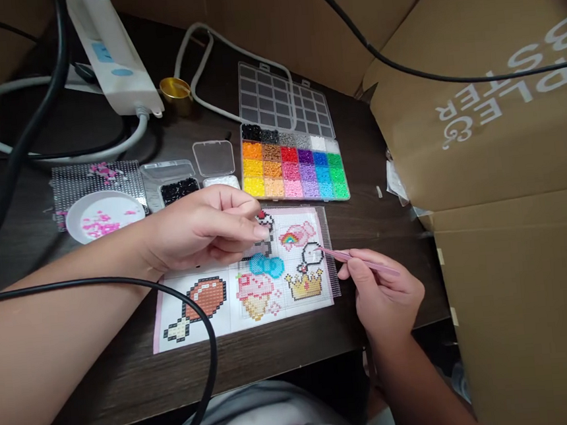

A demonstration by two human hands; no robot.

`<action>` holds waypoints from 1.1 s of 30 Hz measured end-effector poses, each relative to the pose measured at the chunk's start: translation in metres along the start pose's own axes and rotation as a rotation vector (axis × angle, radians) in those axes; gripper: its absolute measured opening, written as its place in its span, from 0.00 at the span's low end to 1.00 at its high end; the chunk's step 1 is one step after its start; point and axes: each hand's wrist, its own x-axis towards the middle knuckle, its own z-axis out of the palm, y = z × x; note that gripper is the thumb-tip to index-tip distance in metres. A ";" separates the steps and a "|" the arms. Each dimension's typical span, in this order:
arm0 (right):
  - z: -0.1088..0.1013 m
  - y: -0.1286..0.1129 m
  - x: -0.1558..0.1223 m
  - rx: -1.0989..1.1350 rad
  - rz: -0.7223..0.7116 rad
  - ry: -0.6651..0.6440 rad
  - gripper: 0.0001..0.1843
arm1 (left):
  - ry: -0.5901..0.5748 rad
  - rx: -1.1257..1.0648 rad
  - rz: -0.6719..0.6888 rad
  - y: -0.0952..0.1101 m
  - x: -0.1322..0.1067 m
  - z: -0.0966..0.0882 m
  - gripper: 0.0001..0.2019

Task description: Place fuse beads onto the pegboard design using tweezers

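Note:
A pattern sheet (208, 325) with pixel pictures of a drumstick, a cupcake, a crown and a rainbow lies on the dark table, with a clear pegboard (333, 281) over its right half. My left hand (200, 229) rests on the sheet's upper middle, fingers curled together in a pinch beside a small red and black bead figure; what they hold is hidden. My right hand (382, 293) grips pink tweezers (357, 261), whose tip touches a black bead outline (311, 255) on the pegboard.
A compartment box of coloured beads (292, 169) stands open behind the sheet, its clear lid (281, 100) raised. To the left are small boxes of black beads (178, 190), a white dish with pink beads (104, 215) and another pegboard (77, 181). Cardboard boxes (496, 141) crowd the right. Cables cross the left side.

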 end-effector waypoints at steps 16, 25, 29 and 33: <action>0.000 -0.001 0.003 -0.010 0.058 -0.038 0.06 | 0.035 0.031 -0.025 0.006 -0.004 0.007 0.26; 0.000 0.001 0.003 0.033 0.066 -0.031 0.06 | -0.039 -0.003 -0.001 0.001 -0.002 -0.001 0.26; 0.001 0.002 0.004 0.002 0.083 -0.030 0.07 | -0.031 -0.018 -0.015 -0.001 -0.001 -0.003 0.27; 0.001 0.001 0.005 -0.013 0.094 -0.056 0.07 | -0.043 -0.027 -0.022 -0.002 -0.001 -0.003 0.27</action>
